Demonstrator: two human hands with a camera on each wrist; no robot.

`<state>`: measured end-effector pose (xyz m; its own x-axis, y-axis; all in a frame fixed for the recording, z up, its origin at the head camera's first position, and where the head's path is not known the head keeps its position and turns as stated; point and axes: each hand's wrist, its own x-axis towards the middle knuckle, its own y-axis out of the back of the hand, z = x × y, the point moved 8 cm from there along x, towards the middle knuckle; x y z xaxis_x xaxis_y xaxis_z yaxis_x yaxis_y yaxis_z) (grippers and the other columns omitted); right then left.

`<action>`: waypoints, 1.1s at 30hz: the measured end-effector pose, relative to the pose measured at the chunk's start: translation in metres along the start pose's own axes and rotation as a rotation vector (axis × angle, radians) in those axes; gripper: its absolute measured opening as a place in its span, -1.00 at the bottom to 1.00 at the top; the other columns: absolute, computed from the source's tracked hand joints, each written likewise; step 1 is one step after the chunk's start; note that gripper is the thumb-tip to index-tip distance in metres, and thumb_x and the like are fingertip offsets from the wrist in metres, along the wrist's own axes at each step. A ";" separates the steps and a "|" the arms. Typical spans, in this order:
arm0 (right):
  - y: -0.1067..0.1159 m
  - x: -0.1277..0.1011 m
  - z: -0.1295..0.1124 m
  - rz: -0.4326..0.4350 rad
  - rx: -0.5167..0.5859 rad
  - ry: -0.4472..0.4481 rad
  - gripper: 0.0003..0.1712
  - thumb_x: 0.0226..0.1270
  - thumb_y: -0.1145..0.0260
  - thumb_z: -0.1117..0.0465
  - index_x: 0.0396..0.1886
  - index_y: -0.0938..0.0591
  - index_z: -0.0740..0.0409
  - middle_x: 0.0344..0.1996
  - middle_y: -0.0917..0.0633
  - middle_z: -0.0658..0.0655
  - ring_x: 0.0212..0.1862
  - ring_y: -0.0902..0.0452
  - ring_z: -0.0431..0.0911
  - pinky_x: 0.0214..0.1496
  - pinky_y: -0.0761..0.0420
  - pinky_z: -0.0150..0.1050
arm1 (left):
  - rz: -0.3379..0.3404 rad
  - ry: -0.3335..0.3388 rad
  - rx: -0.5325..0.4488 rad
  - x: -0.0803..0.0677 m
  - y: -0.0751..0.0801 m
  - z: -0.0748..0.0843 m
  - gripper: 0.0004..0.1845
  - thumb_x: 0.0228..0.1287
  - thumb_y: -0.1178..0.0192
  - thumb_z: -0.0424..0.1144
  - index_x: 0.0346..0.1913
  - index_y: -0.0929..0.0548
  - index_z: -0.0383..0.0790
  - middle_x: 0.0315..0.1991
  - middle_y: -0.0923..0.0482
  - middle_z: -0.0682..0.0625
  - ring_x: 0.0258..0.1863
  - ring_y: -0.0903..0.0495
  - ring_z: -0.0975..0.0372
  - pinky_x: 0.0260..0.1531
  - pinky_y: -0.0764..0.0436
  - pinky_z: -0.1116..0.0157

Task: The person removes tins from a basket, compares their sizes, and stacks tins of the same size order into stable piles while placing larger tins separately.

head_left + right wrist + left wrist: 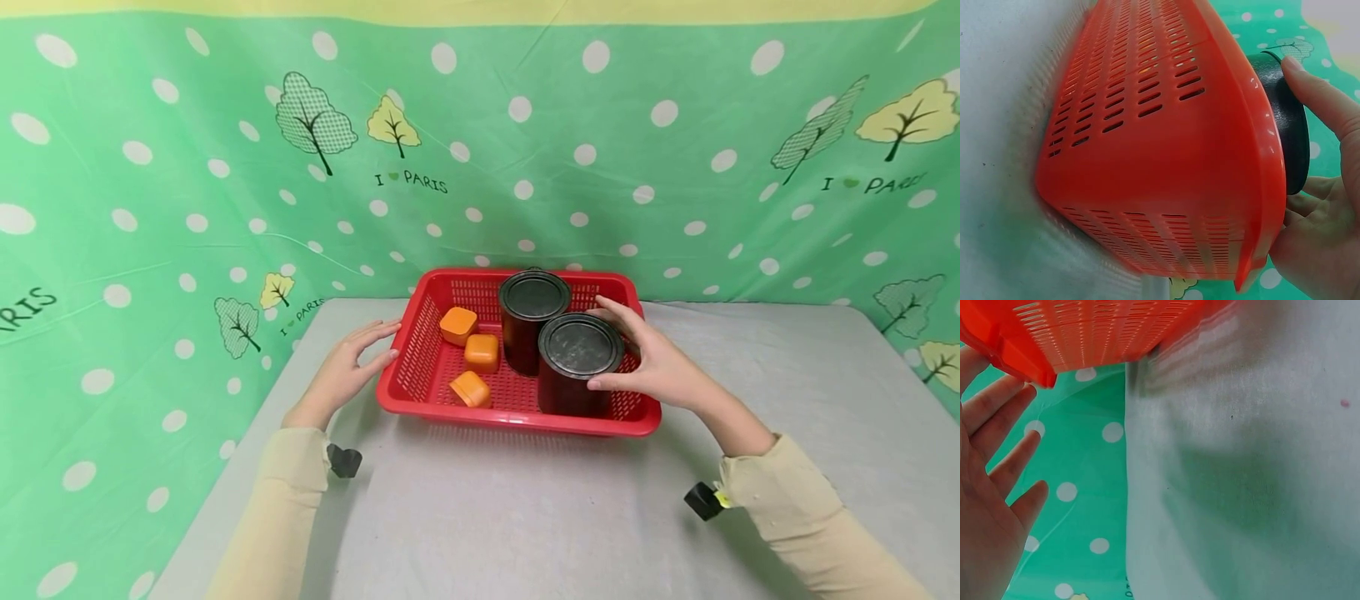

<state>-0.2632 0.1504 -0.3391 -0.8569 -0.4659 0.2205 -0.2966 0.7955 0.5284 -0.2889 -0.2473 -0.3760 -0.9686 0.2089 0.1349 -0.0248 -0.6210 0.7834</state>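
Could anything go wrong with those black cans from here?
The front black can might slip, since the right grip holds it near its top. It could also knock the rear black can, close behind it. The loose orange pieces in the red basket might then be nudged.
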 end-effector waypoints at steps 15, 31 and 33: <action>0.002 -0.002 0.004 0.017 -0.068 -0.066 0.07 0.06 -0.60 0.15 0.53 -0.23 0.07 0.46 -0.36 0.19 0.41 -0.37 0.13 0.29 -0.32 -0.68 | 0.002 0.006 0.004 0.000 -0.001 -0.001 -0.41 0.40 -0.21 0.04 0.44 -0.42 0.06 0.51 -0.28 -0.10 0.55 -0.17 -0.04 0.44 -0.23 -0.28; 0.004 -0.004 0.000 0.081 -0.068 -0.025 0.05 -0.03 -0.64 0.18 0.48 -0.34 0.08 0.39 -0.45 0.18 0.33 -0.45 0.08 0.21 -0.30 -0.79 | 0.014 -0.008 0.002 0.000 -0.001 -0.002 -0.42 0.40 -0.21 0.01 0.43 -0.43 0.03 0.49 -0.30 -0.16 0.54 -0.18 -0.05 0.43 -0.24 -0.27; 0.006 -0.004 -0.001 0.092 -0.069 -0.011 0.05 -0.04 -0.65 0.19 0.48 -0.34 0.06 0.38 -0.47 0.17 0.30 -0.48 -0.04 0.21 -0.33 -0.77 | 0.014 -0.007 -0.002 0.000 -0.001 -0.002 -0.42 0.40 -0.22 0.01 0.43 -0.43 0.03 0.49 -0.30 -0.14 0.54 -0.18 -0.05 0.43 -0.24 -0.27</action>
<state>-0.2610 0.1563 -0.3358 -0.8837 -0.3877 0.2621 -0.1868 0.8058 0.5619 -0.2893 -0.2481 -0.3776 -0.9670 0.2058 0.1502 -0.0119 -0.6254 0.7802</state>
